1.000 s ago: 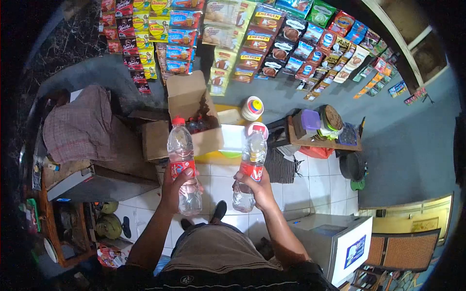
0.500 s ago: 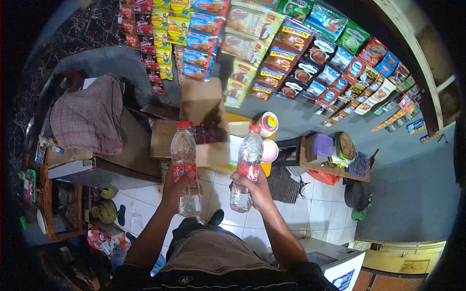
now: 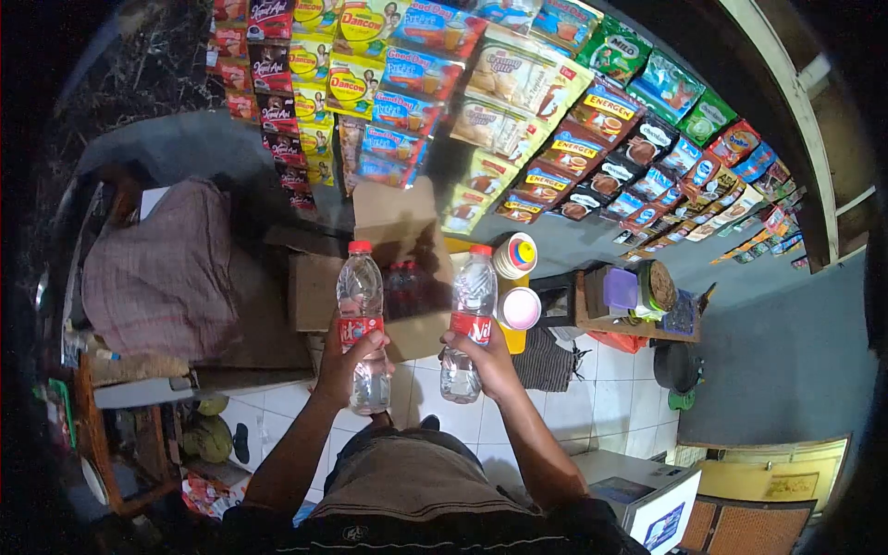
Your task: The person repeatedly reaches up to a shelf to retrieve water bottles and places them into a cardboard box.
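Note:
My left hand (image 3: 349, 368) is closed round a clear plastic water bottle (image 3: 361, 287) with a red cap and red label. A matching water bottle (image 3: 475, 287) is gripped in my right hand (image 3: 490, 363). Both bottles stand roughly upright, side by side and apart, in front of my body. Just beyond them is an open cardboard box (image 3: 393, 205), its flap raised. Inside it are several dark bottles with red caps (image 3: 404, 282), partly hidden in shadow.
Strips of drink sachets (image 3: 573, 153) hang along the wall ahead. Stacked cups (image 3: 520, 308) stand right of the box. A cloth (image 3: 162, 268) drapes over something at left. A low wooden shelf (image 3: 592, 319) holds a purple container (image 3: 620, 288). A white appliance (image 3: 661, 513) is at lower right.
My view has shifted and come nearer the box and the hanging sachets. Both hands keep hold of their bottles, and the left bottle has moved slightly right in view.

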Available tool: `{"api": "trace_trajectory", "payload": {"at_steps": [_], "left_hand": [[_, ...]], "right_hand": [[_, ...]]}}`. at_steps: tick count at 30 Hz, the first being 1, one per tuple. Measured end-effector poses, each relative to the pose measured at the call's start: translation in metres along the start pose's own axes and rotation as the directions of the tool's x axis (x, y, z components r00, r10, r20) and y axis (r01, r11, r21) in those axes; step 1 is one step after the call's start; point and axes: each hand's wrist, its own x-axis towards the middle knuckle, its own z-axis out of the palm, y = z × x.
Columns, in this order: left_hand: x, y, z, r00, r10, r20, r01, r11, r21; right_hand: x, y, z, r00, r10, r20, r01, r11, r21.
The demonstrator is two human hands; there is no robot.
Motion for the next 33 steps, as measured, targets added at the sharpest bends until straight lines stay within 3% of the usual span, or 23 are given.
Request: {"api": "trace_trajectory", "payload": {"at_steps": [6, 8, 10, 13, 16, 18, 20, 21, 23, 25, 27, 29, 30, 33], "left_hand": [[0.043, 0.012, -0.018, 0.999, 0.041, 0.014, -0.042, 0.998, 0.051], [0.056, 0.013, -0.017, 1.000, 0.014, 0.000, -0.014, 0.998, 0.055], [0.078, -0.005, -0.023, 0.998, 0.062, -0.024, -0.060, 0.995, 0.086], [0.118, -0.049, -0.031, 0.986, 0.139, -0.095, -0.128, 0.985, 0.115], [0.154, -0.081, -0.037, 0.966, 0.210, -0.149, -0.188, 0.971, 0.146], [0.163, -0.076, -0.020, 0.959, 0.219, -0.178, -0.124, 0.894, 0.431], [0.179, -0.083, -0.013, 0.956, 0.156, -0.250, -0.046, 0.917, 0.396], [0.187, -0.082, -0.008, 0.952, 0.049, -0.301, 0.069, 0.927, 0.369], [0.235, -0.164, -0.051, 0.929, 0.017, -0.371, 0.122, 0.929, 0.349], [0.268, -0.208, -0.075, 0.930, 0.071, -0.361, 0.074, 0.925, 0.372], [0.276, -0.212, -0.074, 0.931, 0.120, -0.345, 0.030, 0.916, 0.400], [0.279, -0.200, -0.062, 0.835, 0.155, -0.529, 0.157, 0.852, 0.499], [0.286, -0.202, -0.065, 0.804, 0.165, -0.571, 0.194, 0.835, 0.515], [0.303, -0.224, -0.083, 0.801, 0.161, -0.576, 0.268, 0.764, 0.587]], "right_hand": [[0.033, 0.010, 0.025, 0.999, 0.034, -0.029, -0.034, 0.999, 0.004], [0.041, 0.010, 0.031, 0.990, 0.127, -0.065, -0.125, 0.992, 0.030], [0.055, 0.021, 0.027, 0.986, 0.146, -0.078, -0.145, 0.989, 0.028], [0.087, 0.057, 0.011, 0.999, 0.030, -0.022, -0.032, 0.997, -0.068], [0.123, 0.078, 0.006, 0.981, 0.164, -0.106, -0.171, 0.984, -0.059], [0.140, 0.069, 0.006, 0.972, 0.218, -0.092, -0.221, 0.975, -0.029], [0.168, 0.091, -0.008, 0.971, 0.237, -0.011, -0.234, 0.950, -0.207], [0.179, 0.096, -0.010, 0.989, 0.133, 0.060, -0.116, 0.965, -0.237], [0.196, 0.122, -0.009, 0.990, 0.132, 0.054, -0.117, 0.968, -0.220], [0.223, 0.169, -0.029, 0.983, 0.182, 0.038, -0.153, 0.907, -0.393], [0.252, 0.240, -0.056, 0.984, 0.172, 0.038, -0.125, 0.832, -0.540], [0.265, 0.260, -0.063, 0.988, 0.142, 0.059, -0.077, 0.792, -0.605], [0.266, 0.246, -0.057, 0.971, 0.231, 0.055, -0.149, 0.773, -0.616], [0.275, 0.242, -0.052, 0.932, 0.355, 0.075, -0.224, 0.726, -0.650]]}}
